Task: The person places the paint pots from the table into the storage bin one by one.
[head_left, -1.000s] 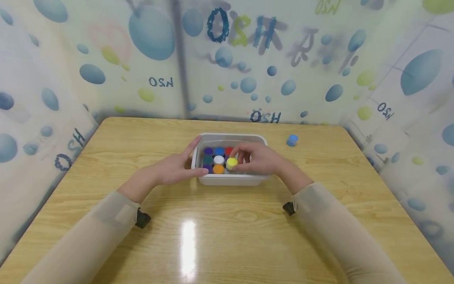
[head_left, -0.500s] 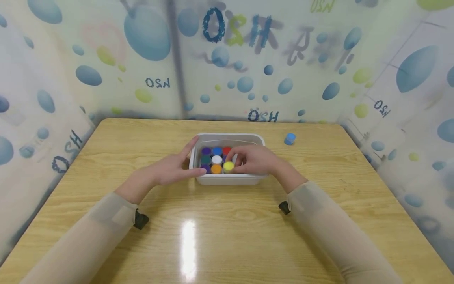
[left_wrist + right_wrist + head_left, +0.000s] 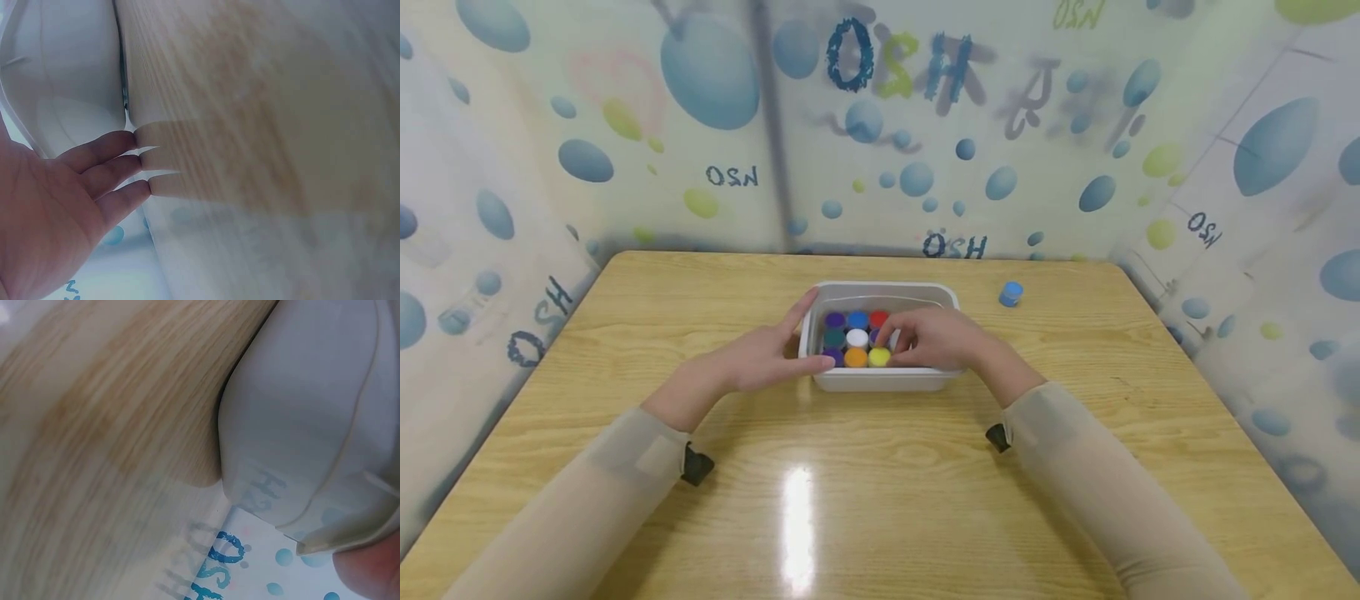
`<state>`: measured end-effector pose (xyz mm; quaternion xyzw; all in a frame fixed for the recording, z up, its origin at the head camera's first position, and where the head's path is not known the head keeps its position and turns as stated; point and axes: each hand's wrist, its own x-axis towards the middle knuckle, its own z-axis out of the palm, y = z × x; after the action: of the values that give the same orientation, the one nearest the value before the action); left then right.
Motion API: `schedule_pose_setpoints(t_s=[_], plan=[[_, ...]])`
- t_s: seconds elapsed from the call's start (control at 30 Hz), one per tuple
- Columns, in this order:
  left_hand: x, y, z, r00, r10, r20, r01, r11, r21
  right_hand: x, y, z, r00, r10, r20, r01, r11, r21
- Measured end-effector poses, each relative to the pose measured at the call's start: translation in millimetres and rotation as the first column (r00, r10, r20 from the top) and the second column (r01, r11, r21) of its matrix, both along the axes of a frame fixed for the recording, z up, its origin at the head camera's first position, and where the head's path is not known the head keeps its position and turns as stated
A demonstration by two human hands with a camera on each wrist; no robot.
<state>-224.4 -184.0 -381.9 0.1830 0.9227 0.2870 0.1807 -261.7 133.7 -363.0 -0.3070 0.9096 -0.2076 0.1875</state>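
Observation:
In the head view, a white plastic box [image 3: 883,381] holds rows of small paint pots with coloured lids. My right hand [image 3: 936,337] reaches over the box's right end and pinches a yellow-lidded paint pot [image 3: 878,357] in the near row, beside the orange-lidded pot [image 3: 855,357]. My left hand [image 3: 752,358] steadies the box's left end, index finger along the rim and thumb over a purple lid [image 3: 832,356]. In the left wrist view, other straight fingers [image 3: 109,175] touch the table beside the box. The right wrist view shows the box's outer wall [image 3: 294,412]; the pots are hidden there.
A single blue-lidded pot [image 3: 1011,294] stands on the wooden table [image 3: 880,483], right of the box and farther back. Patterned sheets [image 3: 880,167] enclose the table's back and sides. The pots under my right hand are partly hidden.
My right hand has lowered the yellow-lidded paint pot into the near row, right of the orange-lidded one. The left hand has kept its place on the box. The head view has shifted slightly.

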Motion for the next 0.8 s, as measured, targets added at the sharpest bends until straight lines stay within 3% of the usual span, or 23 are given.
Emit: schedule_pose_setpoints(t_s=[0.47, 0.63, 0.8], plan=[[0.7, -0.2, 0.7, 1.0, -0.004, 0.01, 0.004, 1.0, 0.024, 3.3, -1.1, 1.8, 0.999, -0.02, -0.036, 0.019, 0.999, -0.035], [0.8, -0.9, 1.7, 1.0, -0.016, -0.011, 0.016, 1.0, 0.001, 2.1, 3.7, -0.6, 0.999, -0.044, -0.007, 0.042, 0.988, -0.149], [-0.4, -0.2, -0.1, 1.0, 0.007, 0.014, -0.007, 1.0, -0.001, 0.4, 13.1, 4.5, 0.998, -0.064, 0.027, 0.07, 0.946, -0.316]])
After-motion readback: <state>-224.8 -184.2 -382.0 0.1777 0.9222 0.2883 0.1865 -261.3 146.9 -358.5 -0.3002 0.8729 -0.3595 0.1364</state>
